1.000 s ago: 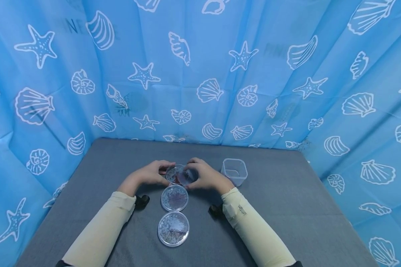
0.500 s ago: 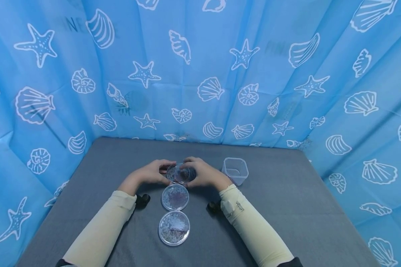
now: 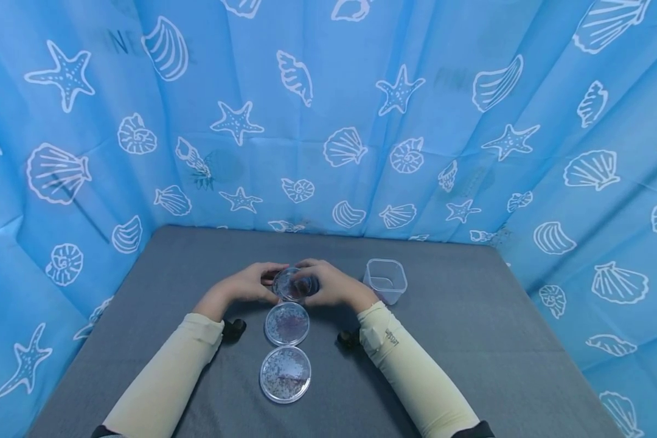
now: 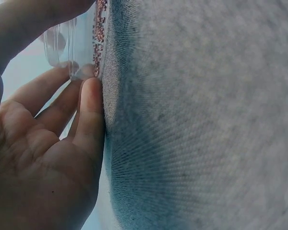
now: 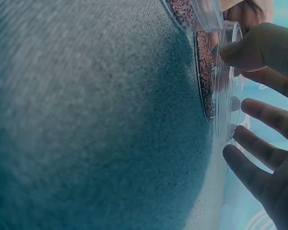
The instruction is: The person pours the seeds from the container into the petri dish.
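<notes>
Three clear round petri dishes stand in a line on the grey table. The far petri dish point(image 3: 282, 283) sits between both hands and contains small reddish grains point(image 4: 99, 48). My left hand point(image 3: 246, 283) holds this dish by its left side, thumb and fingers on its wall. My right hand point(image 3: 335, 286) pinches a clear lid point(image 5: 235, 81) by its edge, over the dish. In the right wrist view, the lid is close above the dish; whether they touch is unclear. The middle petri dish point(image 3: 286, 324) and the near petri dish point(image 3: 285, 375) appear covered.
A clear square plastic tub point(image 3: 385, 281) stands to the right of the right hand. The grey cloth-covered table point(image 3: 471, 340) reaches back to a blue curtain point(image 3: 317, 121) with white shell prints.
The right hand has moved slightly left with the lid, which now lies more squarely over the far dish. The left hand stays in place, and the other two dishes have not moved.
</notes>
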